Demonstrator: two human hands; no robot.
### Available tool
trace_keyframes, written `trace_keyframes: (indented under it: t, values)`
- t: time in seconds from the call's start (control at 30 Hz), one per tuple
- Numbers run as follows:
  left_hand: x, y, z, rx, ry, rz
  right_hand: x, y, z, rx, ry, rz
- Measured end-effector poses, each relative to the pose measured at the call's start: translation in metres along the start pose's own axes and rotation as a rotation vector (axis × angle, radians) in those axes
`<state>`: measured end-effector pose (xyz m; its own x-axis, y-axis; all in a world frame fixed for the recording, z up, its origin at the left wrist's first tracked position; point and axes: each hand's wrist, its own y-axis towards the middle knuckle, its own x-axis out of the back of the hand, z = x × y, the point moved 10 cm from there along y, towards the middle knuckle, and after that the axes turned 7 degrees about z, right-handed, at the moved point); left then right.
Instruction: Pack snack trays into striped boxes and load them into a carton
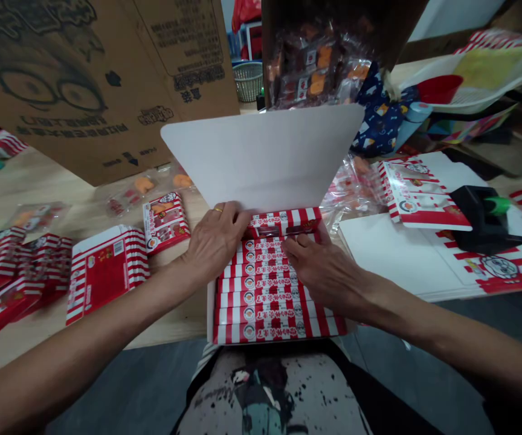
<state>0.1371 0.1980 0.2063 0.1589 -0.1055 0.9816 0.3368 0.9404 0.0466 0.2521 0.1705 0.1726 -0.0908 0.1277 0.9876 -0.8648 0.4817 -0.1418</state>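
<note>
An open white-lidded display box (263,154) stands in front of me, its lid raised. Inside is a row of red-and-white striped small boxes (270,299), stacked on edge with printed sides up. The rearmost small box (283,222) sits tilted, showing its windowed face. My left hand (222,238), wearing a ring, is closed round the left end of that rear box at the display box's back corner. My right hand (318,263) reaches in from the right, its fingers curled against the rear box's front edge. Some of its fingertips are hidden.
A large cardboard carton (120,90) stands back left. Striped small boxes (16,272) and a stack of flat striped cartons (107,269) lie left. On the right are white sheets (388,254) and a black tape dispenser (485,217). Behind, an open carton holds wrapped candies (310,69).
</note>
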Motion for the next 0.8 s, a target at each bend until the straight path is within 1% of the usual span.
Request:
trace_keyframes:
  t: [0.07,0.13,0.2,0.23,0.3,0.4,0.43,0.53,0.6,0.67,0.73,0.8]
  values:
    - [0.003,-0.007,-0.001,-0.022,-0.058,-0.022,0.003,-0.004,-0.003,-0.011,0.031,-0.014]
    - [0.013,-0.014,-0.006,-0.101,-0.098,-0.085,0.011,-0.009,-0.008,-0.012,0.056,-0.069]
    - [0.024,-0.018,-0.012,-0.169,-0.072,-0.151,0.024,-0.014,-0.016,-0.029,0.05,-0.152]
    - [0.027,-0.017,-0.014,-0.179,-0.046,-0.164,0.029,-0.015,-0.02,-0.046,0.044,-0.176]
    - [0.026,-0.01,-0.016,-0.152,0.0,-0.135,0.03,-0.012,-0.027,-0.069,0.038,-0.147]
    - [0.015,0.007,-0.019,-0.095,0.045,-0.045,0.018,-0.001,-0.027,-0.059,0.03,-0.02]
    - [0.012,0.011,-0.02,-0.078,0.054,-0.028,0.014,0.003,-0.026,-0.063,0.023,0.004]
    - [0.006,0.02,-0.016,-0.002,0.061,-0.022,0.005,0.014,-0.03,-0.127,-0.017,0.001]
    - [0.006,0.024,-0.008,0.058,0.063,-0.038,0.005,0.019,-0.035,-0.156,-0.041,-0.043]
    - [0.007,0.026,0.002,0.087,0.087,-0.06,0.009,0.026,-0.038,-0.12,-0.022,-0.088]
    - [0.007,0.026,0.01,0.064,0.123,-0.055,0.021,0.031,-0.043,-0.093,0.022,-0.157]
    - [0.003,0.022,0.015,0.015,0.129,-0.017,0.04,0.033,-0.051,-0.112,0.018,-0.3]
